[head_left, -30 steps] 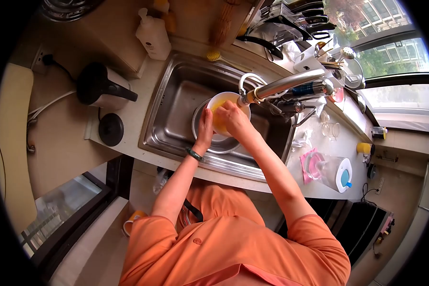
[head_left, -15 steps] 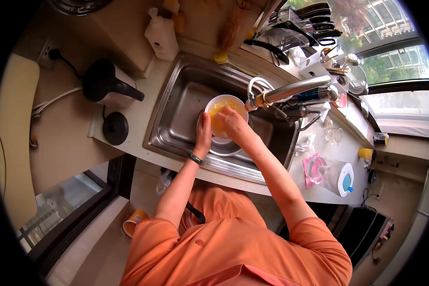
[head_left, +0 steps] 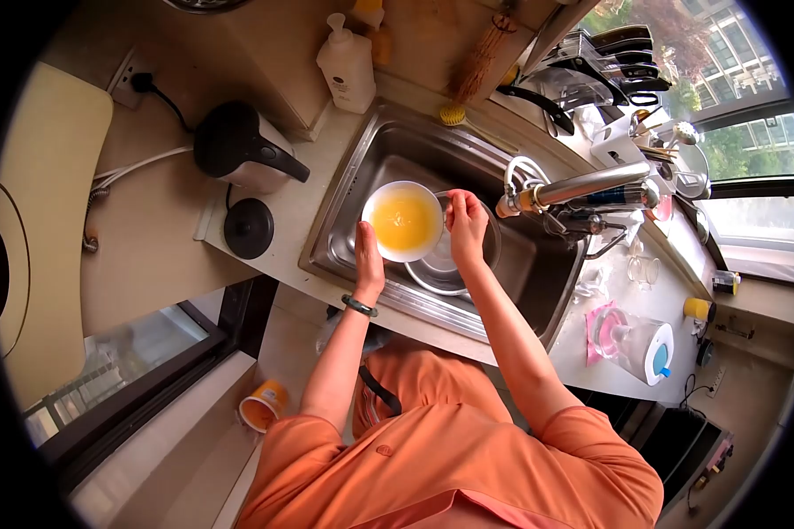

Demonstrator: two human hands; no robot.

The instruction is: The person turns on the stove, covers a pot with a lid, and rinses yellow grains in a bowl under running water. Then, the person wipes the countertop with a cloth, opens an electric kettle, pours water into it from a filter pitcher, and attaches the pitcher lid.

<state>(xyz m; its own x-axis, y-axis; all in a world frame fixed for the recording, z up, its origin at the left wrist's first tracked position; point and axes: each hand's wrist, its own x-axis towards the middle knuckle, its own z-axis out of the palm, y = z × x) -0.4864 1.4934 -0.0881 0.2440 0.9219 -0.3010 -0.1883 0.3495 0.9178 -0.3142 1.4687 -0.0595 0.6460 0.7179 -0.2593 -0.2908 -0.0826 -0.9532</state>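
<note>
A white bowl [head_left: 402, 220] of yellow liquid is held over the left part of the steel sink [head_left: 326, 231]. My left hand [head_left: 369, 262] supports its lower left side, the fingers partly hidden by the rim. My right hand [head_left: 467, 222], right of the bowl, is closed round a thin utensil whose tip reaches toward the bowl's rim; what it is cannot be made out. Below my right hand a round metal basin [head_left: 432, 275] stands in the sink.
The faucet [head_left: 582, 187] reaches over the sink's right side. A kettle [head_left: 258, 157] and black base [head_left: 249, 228] stand left, a pump bottle [head_left: 348, 70] behind. On the right are a water pitcher [head_left: 631, 344] and a knife rack [head_left: 591, 75].
The bowl has moved left, away from the faucet, with my left hand. My right hand has come out of the bowl to its right side. The view has shifted slightly.
</note>
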